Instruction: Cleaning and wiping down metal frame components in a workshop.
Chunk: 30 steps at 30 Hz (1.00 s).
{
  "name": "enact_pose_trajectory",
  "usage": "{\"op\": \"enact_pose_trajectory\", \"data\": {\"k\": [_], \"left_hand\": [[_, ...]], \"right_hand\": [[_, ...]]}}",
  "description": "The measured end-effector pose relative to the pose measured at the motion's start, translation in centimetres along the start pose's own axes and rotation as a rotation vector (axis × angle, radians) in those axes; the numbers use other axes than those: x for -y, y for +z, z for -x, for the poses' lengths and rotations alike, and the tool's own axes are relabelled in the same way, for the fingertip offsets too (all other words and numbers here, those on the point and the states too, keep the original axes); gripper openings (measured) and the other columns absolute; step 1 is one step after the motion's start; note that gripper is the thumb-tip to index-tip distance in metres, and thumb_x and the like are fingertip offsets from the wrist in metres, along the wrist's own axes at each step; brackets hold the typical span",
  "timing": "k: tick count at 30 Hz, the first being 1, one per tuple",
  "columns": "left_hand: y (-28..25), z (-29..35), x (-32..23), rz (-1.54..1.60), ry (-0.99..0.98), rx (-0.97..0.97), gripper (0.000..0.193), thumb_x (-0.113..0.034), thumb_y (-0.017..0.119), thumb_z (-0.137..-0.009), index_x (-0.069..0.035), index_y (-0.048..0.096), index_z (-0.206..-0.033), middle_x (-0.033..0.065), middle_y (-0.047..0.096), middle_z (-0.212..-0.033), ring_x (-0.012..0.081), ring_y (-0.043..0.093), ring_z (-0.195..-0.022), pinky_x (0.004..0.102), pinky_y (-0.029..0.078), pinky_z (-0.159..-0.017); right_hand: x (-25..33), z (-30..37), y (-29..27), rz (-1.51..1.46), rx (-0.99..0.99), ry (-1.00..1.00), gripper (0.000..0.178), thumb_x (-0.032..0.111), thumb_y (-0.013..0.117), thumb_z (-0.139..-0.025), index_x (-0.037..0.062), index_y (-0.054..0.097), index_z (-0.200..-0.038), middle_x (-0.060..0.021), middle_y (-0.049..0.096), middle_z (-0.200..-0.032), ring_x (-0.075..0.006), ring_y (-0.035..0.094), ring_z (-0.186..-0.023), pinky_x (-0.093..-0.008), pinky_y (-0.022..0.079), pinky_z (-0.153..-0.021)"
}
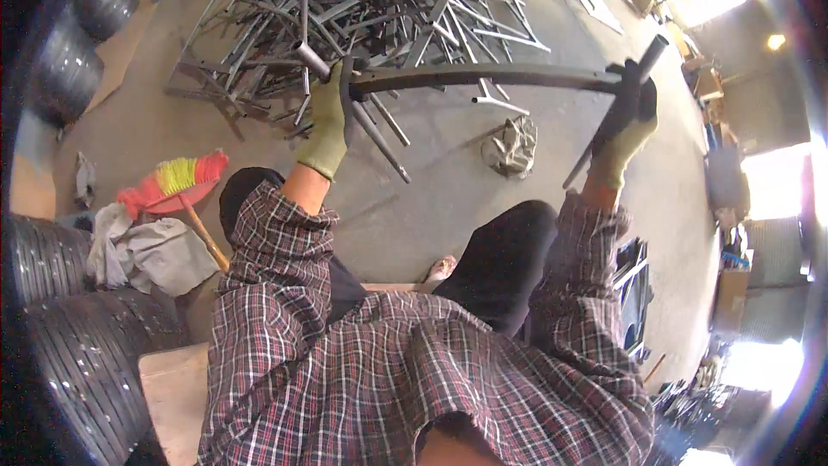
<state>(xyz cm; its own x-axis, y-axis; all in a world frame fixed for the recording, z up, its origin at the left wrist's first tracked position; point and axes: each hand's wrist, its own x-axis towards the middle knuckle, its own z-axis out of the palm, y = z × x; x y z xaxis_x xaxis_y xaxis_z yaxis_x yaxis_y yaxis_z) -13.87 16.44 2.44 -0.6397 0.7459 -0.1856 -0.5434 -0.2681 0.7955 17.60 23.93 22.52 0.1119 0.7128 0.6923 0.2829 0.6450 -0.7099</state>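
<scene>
In the head view, the left hand (pixel 332 112) and right hand (pixel 631 116), both gloved, grasp 1 dark metal frame (pixel 483 76) near its 2 ends. It spans between them above the grey floor (pixel 405 224), where a heap of metal tubing (pixel 371 17) and a crumpled wad (pixel 515 148) lie.
</scene>
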Motion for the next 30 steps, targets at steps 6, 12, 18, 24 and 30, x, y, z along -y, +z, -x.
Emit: {"op": "enact_pose_trajectory", "data": {"k": [6,12,18,24,30], "left_hand": [[-3.9,-3.3,2.2,-0.307,0.144,-0.110,0.040,-0.038,0.064,-0.089,0.001,0.068,-0.082,0.0040,0.063,-0.070,0.0144,0.051,-0.058,0.0320,0.042,-0.055],[-2.7,-2.2,1.9,-0.070,0.030,-0.009,0.039,-0.037,0.063,-0.090,0.001,0.065,-0.093,0.0043,0.064,-0.082,0.0118,0.052,-0.067,0.0302,0.043,-0.063],[-4.5,-4.2,3.3,-0.257,0.054,-0.079,0.033,-0.045,0.056,-0.092,-0.014,0.065,-0.098,-0.0018,0.060,-0.080,0.0115,0.053,-0.068,0.0281,0.044,-0.062],[-5.9,-4.9,4.0,-0.293,0.125,-0.113,0.052,-0.044,0.062,-0.089,0.006,0.064,-0.100,0.0177,0.067,-0.086,0.0269,0.061,-0.075,0.0416,0.047,-0.069],[1.3,0.0,1.2,-0.203,0.001,-0.044,0.045,-0.039,0.059,-0.092,0.006,0.065,-0.099,0.0126,0.067,-0.088,0.0204,0.058,-0.076,0.0374,0.044,-0.069]], "right_hand": [[0.3,-1.0,2.3,-0.031,0.035,-0.013,0.026,0.022,0.057,-0.095,-0.0010,0.067,-0.101,-0.0034,0.068,-0.085,-0.0032,0.045,-0.063,-0.0196,0.031,-0.057],[-1.8,-0.7,1.2,-0.080,0.060,-0.083,0.027,0.020,0.054,-0.096,-0.0021,0.065,-0.107,-0.0024,0.067,-0.088,-0.0035,0.041,-0.061,-0.0194,0.030,-0.057],[-1.6,-0.2,1.9,-0.136,0.044,0.018,0.028,0.019,0.056,-0.095,-0.0054,0.062,-0.106,-0.0082,0.068,-0.087,-0.0125,0.059,-0.071,-0.0259,0.044,-0.072],[-2.2,0.0,1.8,-0.084,0.092,-0.009,0.029,0.018,0.056,-0.095,-0.0053,0.062,-0.110,-0.0092,0.067,-0.092,-0.0134,0.059,-0.084,-0.0244,0.043,-0.076],[-3.8,-0.9,-0.1,-0.085,0.014,0.008,0.025,0.016,0.054,-0.095,-0.0042,0.063,-0.106,-0.0086,0.068,-0.092,-0.0105,0.057,-0.078,-0.0238,0.043,-0.073]]}}
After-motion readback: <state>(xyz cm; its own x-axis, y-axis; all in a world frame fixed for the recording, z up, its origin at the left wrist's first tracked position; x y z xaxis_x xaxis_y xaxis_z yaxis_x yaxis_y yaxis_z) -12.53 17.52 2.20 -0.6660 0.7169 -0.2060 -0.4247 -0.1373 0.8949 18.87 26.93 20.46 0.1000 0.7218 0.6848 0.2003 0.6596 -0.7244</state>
